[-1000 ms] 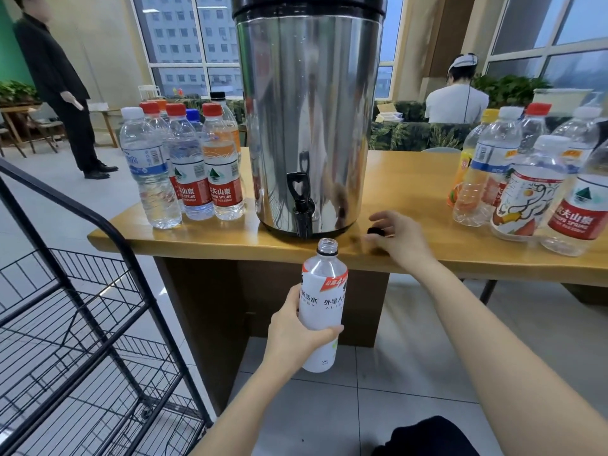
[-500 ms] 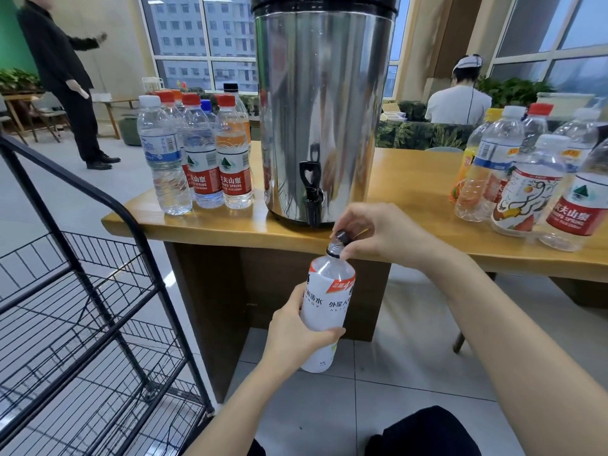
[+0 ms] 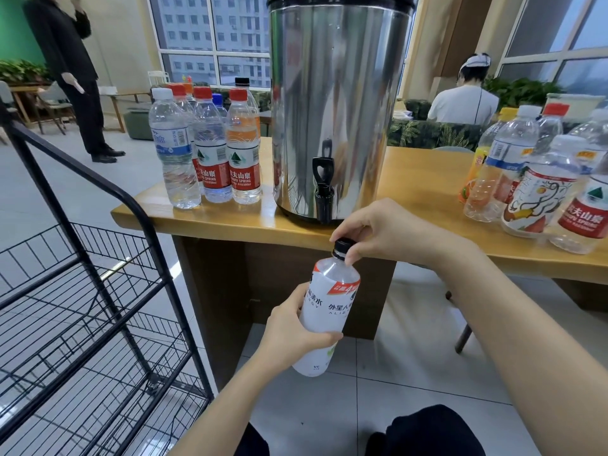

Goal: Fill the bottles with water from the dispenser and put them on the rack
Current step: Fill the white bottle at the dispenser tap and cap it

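So the left hand has its fingers wrapped round the middle of a clear plastic bottle with a white label, held tilted a bit in front of the table edge, just below the black tap. The right hand is over the top, fingers pinching the small black screw cap sitting on the bottle's neck. The tall shiny steel water dispenser stands at the front of the yellowish wooden table. Left of it is a cluster of capped water bottles with mostly red caps, and another bunch of mixed drink bottles sits on the right end. The black wire rack stands on the floor to the left, beside the table.
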A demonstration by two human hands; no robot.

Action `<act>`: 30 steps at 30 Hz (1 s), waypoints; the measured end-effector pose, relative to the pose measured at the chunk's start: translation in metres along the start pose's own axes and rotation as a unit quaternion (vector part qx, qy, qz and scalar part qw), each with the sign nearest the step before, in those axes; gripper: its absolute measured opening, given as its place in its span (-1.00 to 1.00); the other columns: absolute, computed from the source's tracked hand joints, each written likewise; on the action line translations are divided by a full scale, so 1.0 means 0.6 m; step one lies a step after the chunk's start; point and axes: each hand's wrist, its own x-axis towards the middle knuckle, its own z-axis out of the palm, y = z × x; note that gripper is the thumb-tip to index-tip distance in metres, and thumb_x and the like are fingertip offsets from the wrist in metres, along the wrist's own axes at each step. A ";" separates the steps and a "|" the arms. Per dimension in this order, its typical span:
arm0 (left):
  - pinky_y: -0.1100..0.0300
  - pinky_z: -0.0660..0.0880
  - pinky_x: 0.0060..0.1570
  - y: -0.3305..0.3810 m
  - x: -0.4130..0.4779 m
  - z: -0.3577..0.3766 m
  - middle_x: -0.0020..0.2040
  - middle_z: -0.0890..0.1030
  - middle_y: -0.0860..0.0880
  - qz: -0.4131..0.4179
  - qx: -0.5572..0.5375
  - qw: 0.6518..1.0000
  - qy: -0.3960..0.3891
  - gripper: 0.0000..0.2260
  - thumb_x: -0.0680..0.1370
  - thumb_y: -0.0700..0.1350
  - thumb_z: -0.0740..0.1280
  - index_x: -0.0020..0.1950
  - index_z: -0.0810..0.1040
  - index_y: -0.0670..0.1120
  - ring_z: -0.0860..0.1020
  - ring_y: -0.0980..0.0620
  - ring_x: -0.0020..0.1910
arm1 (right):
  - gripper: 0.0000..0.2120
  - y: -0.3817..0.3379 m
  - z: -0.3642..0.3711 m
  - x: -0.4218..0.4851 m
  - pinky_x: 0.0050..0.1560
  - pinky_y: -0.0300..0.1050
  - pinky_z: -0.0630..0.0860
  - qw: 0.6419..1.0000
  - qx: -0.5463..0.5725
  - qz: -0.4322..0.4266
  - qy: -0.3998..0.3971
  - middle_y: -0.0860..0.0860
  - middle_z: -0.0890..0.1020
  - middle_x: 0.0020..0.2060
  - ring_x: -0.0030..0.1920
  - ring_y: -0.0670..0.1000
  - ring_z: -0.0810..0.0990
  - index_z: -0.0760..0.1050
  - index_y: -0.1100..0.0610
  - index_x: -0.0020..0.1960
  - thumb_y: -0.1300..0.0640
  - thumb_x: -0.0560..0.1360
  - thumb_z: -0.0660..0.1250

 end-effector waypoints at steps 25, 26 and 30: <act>-0.04 0.58 0.13 0.000 0.006 -0.026 0.11 0.61 0.23 0.010 0.042 0.997 -0.069 -0.41 0.27 0.08 0.58 0.23 0.42 0.27 0.59 0.17 0.12 | -0.75 0.006 -0.007 -0.018 -0.03 -0.28 0.56 0.997 -0.017 0.038 -0.061 -0.13 0.64 -0.09 -0.11 -0.17 0.62 0.59 0.00 0.19 0.04 0.52 0.39; -0.04 0.58 0.13 -0.001 0.006 -0.027 0.11 0.61 0.24 0.009 0.045 0.997 -0.068 -0.40 0.27 0.09 0.58 0.23 0.42 0.27 0.59 0.18 0.12 | -0.74 0.006 -0.009 -0.019 0.02 -0.27 0.55 0.998 -0.006 0.033 -0.060 -0.12 0.65 -0.05 -0.08 -0.18 0.62 0.60 -0.01 0.20 0.11 0.52 0.39; 0.00 0.59 0.13 -0.002 0.006 -0.029 0.10 0.60 0.29 0.004 0.050 0.996 -0.069 -0.41 0.28 0.08 0.59 0.21 0.41 0.31 0.58 0.25 0.10 | -0.66 0.008 -0.011 -0.019 0.10 -0.31 0.53 0.998 0.007 0.011 -0.057 -0.13 0.65 0.03 0.04 -0.19 0.60 0.61 -0.02 0.20 0.26 0.48 0.42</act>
